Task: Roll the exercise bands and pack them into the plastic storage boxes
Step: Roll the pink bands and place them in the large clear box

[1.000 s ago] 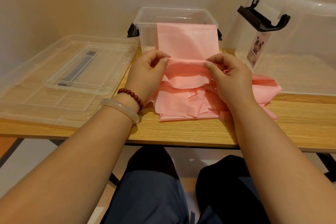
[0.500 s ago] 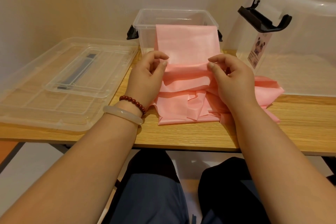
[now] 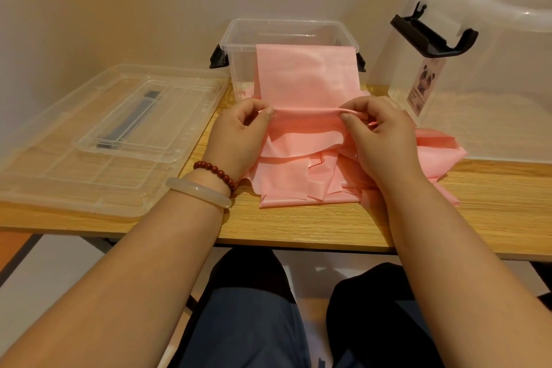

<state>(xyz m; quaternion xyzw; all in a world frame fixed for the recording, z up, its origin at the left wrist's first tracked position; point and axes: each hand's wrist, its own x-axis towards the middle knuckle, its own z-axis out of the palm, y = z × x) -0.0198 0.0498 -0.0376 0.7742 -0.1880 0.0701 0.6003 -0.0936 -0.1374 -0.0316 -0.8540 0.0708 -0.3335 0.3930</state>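
rolling the first turn, away from the body

wood-grain table is sitting against a plain wall, carrying everything in play. a pink band is running straight away from the person: its far end is draped over the near rim of the small box at the back, and its near end is being curled into a thin roll lying crosswise, left to right. so the band's long axis is pointing away from the body while the roll's axis is lying across it, and that is what the next turn depends on.

the left hand is pinching the roll's left end, thumb and forefinger closed on it, other fingers curled loosely. the right hand is doing the same at the right end, thumb under, forefinger over. both hands are about equally near, palms facing inward, wrists raised above a loose pile of bands crumpled on the table beneath them (how many are in it is not clear).

the unrolled length is lying beyond the fingertips, rising toward the box, so the roll probably has to travel forward and up. uneven pressure between the two ends would likely make it cone.

a clear lid is resting to the left; a larger box is standing at the right.
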